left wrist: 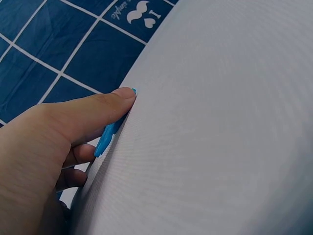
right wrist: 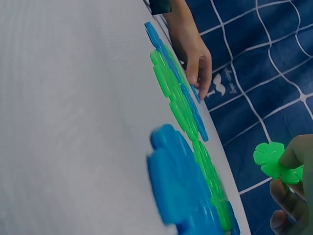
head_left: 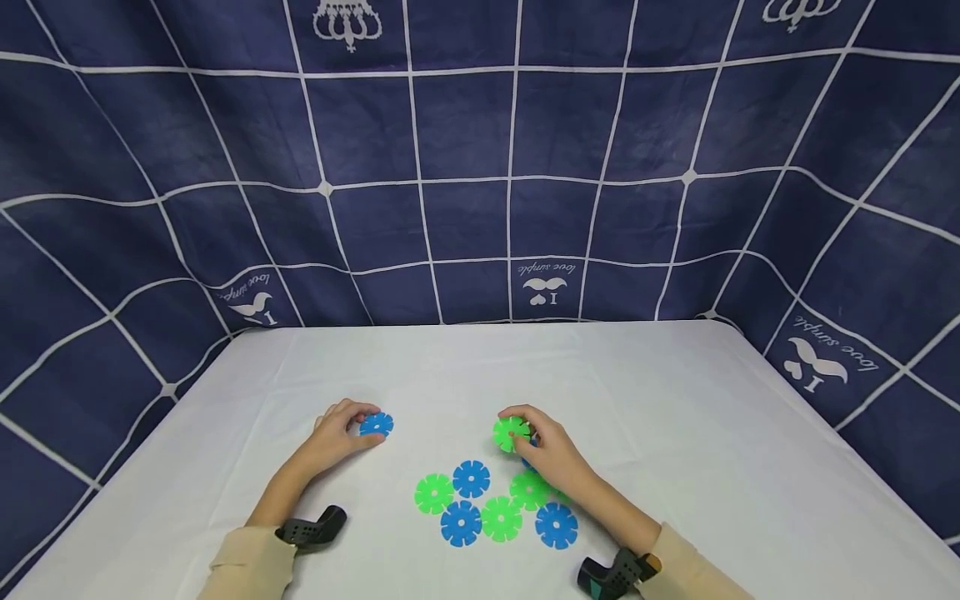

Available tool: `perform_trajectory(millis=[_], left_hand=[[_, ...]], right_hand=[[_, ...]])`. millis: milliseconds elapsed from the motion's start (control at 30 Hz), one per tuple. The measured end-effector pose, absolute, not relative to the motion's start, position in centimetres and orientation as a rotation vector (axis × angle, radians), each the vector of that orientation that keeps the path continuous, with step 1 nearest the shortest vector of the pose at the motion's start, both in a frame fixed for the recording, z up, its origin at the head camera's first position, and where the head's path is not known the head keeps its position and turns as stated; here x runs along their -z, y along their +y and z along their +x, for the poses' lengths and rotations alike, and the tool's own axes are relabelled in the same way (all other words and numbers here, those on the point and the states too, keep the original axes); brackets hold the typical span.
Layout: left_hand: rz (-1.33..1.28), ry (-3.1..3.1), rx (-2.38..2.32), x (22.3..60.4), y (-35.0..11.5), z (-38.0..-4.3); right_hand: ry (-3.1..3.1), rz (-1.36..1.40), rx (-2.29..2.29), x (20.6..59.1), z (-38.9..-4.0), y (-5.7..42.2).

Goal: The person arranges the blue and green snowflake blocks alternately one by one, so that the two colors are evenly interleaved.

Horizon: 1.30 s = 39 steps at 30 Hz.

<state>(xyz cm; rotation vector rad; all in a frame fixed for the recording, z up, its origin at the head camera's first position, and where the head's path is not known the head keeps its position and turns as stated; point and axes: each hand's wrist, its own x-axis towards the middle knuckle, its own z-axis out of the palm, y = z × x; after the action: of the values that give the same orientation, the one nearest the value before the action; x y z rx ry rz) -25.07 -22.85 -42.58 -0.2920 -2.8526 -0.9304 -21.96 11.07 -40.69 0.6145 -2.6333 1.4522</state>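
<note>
On the left of the white table, my left hand (head_left: 330,437) pinches a blue snowflake disc (head_left: 377,424) between thumb and fingers. The left wrist view shows that disc (left wrist: 105,141) edge-on, low at the cloth, partly covered by the thumb. To the right of centre, my right hand (head_left: 553,457) grips a green snowflake disc (head_left: 504,430) by its edge. In the right wrist view this green disc (right wrist: 266,155) is off the table, between thumb and fingers. Several blue and green discs lie flat near that hand, among them a green disc (head_left: 529,490) and a blue disc (head_left: 557,526).
Nearer the front, a blue disc (head_left: 461,523) and a green disc (head_left: 434,494) lie close together between the arms. Another blue disc lies partly hidden under the right hand. A navy checked curtain (head_left: 465,125) rises behind and beside the white tablecloth (head_left: 360,358).
</note>
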Motion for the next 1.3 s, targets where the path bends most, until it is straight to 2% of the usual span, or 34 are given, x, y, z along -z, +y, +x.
perform_trajectory(millis=[200,833,1300], left_hand=[[-0.293,-2.850,0.919,42.6,-22.8,-25.2],[-0.314,-2.851,0.916,42.7,-22.9,-24.9],[-0.293,-2.877,0.905,42.6,-23.0,-24.9]], right_hand=[[-2.628,0.569,-1.482,39.9,-22.3,10.7],[-2.625,0.742,-1.568,37.6,-23.8,5.8],[-2.612,0.660,-1.701,37.5,-25.3,1.9]])
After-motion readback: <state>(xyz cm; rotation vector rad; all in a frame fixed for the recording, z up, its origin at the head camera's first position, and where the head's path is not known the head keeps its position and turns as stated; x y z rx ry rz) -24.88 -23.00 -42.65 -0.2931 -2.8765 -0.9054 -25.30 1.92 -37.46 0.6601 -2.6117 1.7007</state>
